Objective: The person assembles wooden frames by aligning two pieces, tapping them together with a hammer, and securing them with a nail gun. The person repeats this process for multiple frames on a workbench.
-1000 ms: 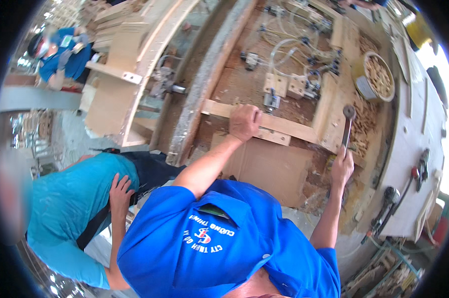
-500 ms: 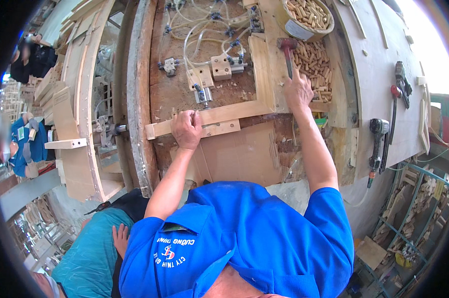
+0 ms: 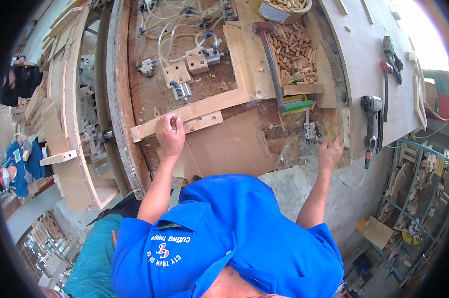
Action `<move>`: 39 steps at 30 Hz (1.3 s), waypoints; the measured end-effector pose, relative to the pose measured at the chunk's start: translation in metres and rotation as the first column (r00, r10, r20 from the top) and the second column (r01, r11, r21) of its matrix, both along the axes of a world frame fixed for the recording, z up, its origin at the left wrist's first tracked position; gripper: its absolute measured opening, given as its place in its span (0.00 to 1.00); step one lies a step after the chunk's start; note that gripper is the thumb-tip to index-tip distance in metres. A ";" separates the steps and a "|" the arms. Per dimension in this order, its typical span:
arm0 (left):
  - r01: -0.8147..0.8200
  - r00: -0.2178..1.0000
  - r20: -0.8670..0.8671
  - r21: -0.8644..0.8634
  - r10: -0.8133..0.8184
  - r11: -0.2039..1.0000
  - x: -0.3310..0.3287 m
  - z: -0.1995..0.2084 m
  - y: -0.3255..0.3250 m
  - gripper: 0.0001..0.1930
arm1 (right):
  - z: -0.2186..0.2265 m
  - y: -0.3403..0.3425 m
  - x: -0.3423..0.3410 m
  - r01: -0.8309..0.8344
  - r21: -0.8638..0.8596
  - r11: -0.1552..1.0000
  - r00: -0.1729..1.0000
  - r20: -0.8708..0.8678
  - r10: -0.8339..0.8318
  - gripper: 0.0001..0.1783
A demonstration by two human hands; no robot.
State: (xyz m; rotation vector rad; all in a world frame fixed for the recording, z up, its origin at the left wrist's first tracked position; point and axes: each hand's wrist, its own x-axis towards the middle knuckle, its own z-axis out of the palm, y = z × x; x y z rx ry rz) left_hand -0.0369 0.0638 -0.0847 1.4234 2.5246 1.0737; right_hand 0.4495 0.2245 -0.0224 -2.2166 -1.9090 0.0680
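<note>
My left hand is closed, its fingertips pinched together by the near edge of a pale wooden strip; whatever they hold, if anything, is too small to make out. That strip meets a second wooden board at an angle. To the right, my right hand has its fingers apart and empty, close to a small pneumatic valve at the bench's near edge. A hammer with a dark reddish head lies loose beside the heap of wooden dowels.
Clear air tubes and clamp cylinders sit on the bench's left part. A tub of dowels stands at the back. Cordless drill and another power tool lie on the right board. A person in teal is at lower left.
My right hand has let go of the hammer handle and come nearer and rightward to the valve. My left hand stays by the strip, its fingers now lifted and pinched. The view has shifted.
</note>
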 end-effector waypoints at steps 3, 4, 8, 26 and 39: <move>0.061 0.996 0.069 0.000 -0.061 0.998 0.017 0.009 -0.002 0.06 | -0.019 -0.019 0.021 0.027 -0.126 0.992 0.990 -0.134 -0.044 0.35; 0.094 0.993 0.078 0.000 -0.093 0.996 0.024 0.011 -0.001 0.06 | -0.021 -0.020 0.025 0.026 -0.162 0.986 0.968 -0.242 -0.065 0.36; 0.139 0.971 0.190 0.044 -0.145 0.989 0.046 0.019 0.003 0.06 | -0.013 -0.019 0.025 -0.137 -0.005 0.991 0.990 -0.031 0.137 0.39; 0.357 0.801 0.504 0.032 -0.323 0.934 0.080 0.030 0.013 0.08 | 0.165 0.126 0.035 0.119 -0.317 0.941 0.984 -0.088 -0.154 0.24; 0.548 0.176 0.973 0.029 -0.149 0.836 0.134 0.017 0.081 0.24 | 0.071 -0.001 -0.214 -0.449 -0.445 0.775 0.359 -0.884 -0.300 0.19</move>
